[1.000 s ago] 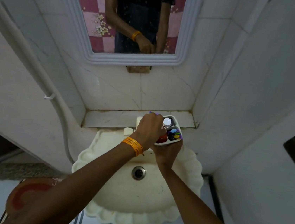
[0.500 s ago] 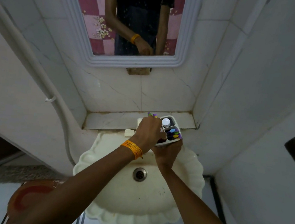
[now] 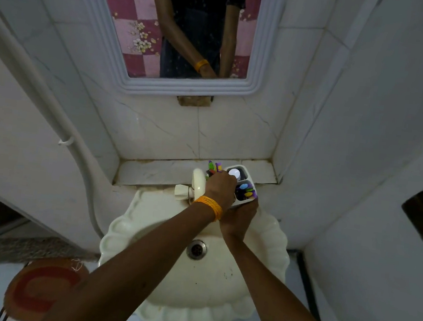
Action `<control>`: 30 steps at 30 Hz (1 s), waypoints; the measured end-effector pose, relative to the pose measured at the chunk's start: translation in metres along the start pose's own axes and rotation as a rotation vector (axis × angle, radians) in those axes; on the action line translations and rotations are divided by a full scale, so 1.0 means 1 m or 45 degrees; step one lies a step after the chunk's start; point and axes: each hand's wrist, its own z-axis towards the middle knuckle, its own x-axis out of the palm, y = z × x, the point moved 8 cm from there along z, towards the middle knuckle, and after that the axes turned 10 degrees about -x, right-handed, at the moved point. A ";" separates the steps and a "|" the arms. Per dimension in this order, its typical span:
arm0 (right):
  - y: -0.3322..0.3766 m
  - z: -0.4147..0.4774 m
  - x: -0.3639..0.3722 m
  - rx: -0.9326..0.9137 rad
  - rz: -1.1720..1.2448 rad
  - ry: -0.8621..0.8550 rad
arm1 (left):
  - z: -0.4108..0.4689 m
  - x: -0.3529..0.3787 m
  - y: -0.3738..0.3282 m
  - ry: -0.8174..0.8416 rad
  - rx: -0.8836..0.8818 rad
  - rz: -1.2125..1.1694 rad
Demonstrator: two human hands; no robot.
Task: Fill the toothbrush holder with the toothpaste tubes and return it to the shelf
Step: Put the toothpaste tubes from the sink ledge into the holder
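White holder (image 3: 244, 188) now nearer shelf (image 3: 151, 172), both hands (image 3: 219, 187) gripping.

The left hand (image 3: 219, 187) with the orange bangle covered the near-left part of the white plastic toothbrush holder (image 3: 241, 187). Its fingers were hidden, so its grip could not be seen. The right hand (image 3: 238, 218) sat under the holder, fingers mostly hidden.

Left hand (image 3: 219, 187): bare, no ring to see.
Left wrist: stack of thin orange bangles (image 3: 209, 205), ribbed look.
Right hand (image 3: 238, 220): bare, wrist without any band.
Forearms: both bare, no sleeve reaches them.
Mirror (image 3: 168, 23) reflection: dark short-sleeved top, dark lower garment, same orange bangles on one wrist.
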 end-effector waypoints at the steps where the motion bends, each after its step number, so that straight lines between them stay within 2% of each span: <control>1: 0.002 0.000 -0.001 0.002 -0.005 0.000 | 0.001 0.000 0.000 -0.007 0.004 -0.001; 6: 0.020 0.000 -0.006 -0.038 -0.061 0.002 | 0.000 -0.014 0.002 -0.077 0.048 -0.067; 13: 0.011 0.005 -0.002 -0.063 -0.159 0.069 | -0.002 -0.058 0.050 -0.426 0.067 -0.315; 18: -0.038 0.032 0.012 -0.032 -0.157 0.137 | -0.004 -0.070 0.100 -0.524 -0.019 -0.415; 22: 0.052 0.020 -0.022 -0.049 -0.051 0.075 | -0.012 -0.084 0.127 -0.588 -0.071 -0.439; 30: 0.153 0.059 -0.053 -0.235 0.062 -0.021 | -0.018 -0.157 0.148 -0.780 -0.042 -0.448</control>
